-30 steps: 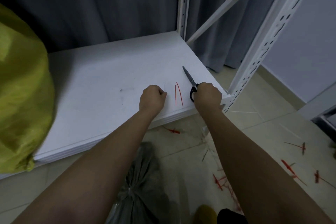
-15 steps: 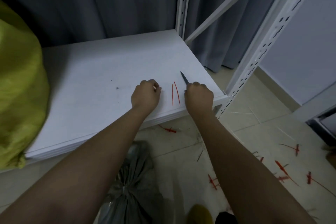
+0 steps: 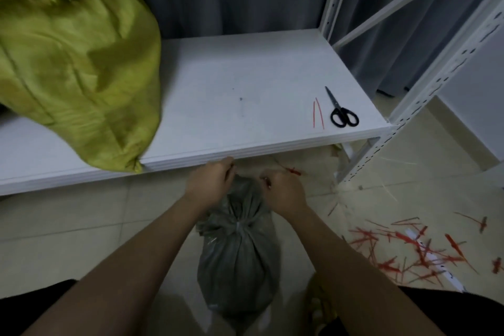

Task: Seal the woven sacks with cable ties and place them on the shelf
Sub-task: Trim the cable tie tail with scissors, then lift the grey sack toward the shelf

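Seeing both hands at grey sack (image 3: 237, 254) top, sack upright between my arms. Left hand (image 3: 210, 185) curled on gathered mouth, right hand (image 3: 282, 188) pinching red tie (image 3: 268, 182). Neck sits just below fingers, both hands equally near.

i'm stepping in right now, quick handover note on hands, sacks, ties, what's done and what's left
Left hand: fingers curled at the top of the grey sack, on the floor below the shelf.
Right hand: pinching something small and red there, probably a cable tie; too blurred to be sure.
Yellow sack: already on the shelf, left side.
Scissors and two spare red ties: lying on the shelf near its right front corner.
Red offcuts: scattered on the floor to the right.
Done: yellow sack shelved.
Left: the grey sack's neck is bunched and seems tied; finish the tie, trim it, lift the sack onto the shelf.
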Available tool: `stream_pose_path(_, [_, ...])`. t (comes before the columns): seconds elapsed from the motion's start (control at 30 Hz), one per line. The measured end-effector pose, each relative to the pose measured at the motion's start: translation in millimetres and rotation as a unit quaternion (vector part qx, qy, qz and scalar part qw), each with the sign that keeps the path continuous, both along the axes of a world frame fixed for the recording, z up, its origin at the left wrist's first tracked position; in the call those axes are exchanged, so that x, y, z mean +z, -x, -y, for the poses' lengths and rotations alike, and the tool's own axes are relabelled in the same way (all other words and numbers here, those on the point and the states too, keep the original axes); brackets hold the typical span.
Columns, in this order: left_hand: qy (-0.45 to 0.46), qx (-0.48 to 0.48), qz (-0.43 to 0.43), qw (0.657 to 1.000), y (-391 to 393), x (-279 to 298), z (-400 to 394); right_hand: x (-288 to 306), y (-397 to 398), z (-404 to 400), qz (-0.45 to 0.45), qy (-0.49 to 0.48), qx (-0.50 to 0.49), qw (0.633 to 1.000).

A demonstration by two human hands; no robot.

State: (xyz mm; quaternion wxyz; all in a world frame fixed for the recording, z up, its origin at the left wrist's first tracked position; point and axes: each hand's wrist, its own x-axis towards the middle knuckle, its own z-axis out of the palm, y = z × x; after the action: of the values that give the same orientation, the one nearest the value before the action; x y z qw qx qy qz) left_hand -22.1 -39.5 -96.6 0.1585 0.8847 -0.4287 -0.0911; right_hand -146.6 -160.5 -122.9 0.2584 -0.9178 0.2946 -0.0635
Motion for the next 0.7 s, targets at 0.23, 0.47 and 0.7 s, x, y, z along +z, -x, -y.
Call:
stream_pose_path(0.23, [-0.116, 0.021, -0.073, 0.990, 2.0, -64.1, -63.7, -79.1, 6.6, -47.4, -0.130, -0.173, 0.028, 0.976])
stream_pose_path(0.47, [-0.144, 0.067, -0.233, 0.959, 2.1, -112.7, -90.7, -132.4, 11.3, -66.5, -0.214, -0.203, -0.026, 0.955])
stream_pose_path(0.7, [-0.097, 0.087, -0.314, 0.941, 0.8, -139.4, -95.3, -160.9, -3.5, -73.9, -0.230, -0.199, -0.039, 0.952])
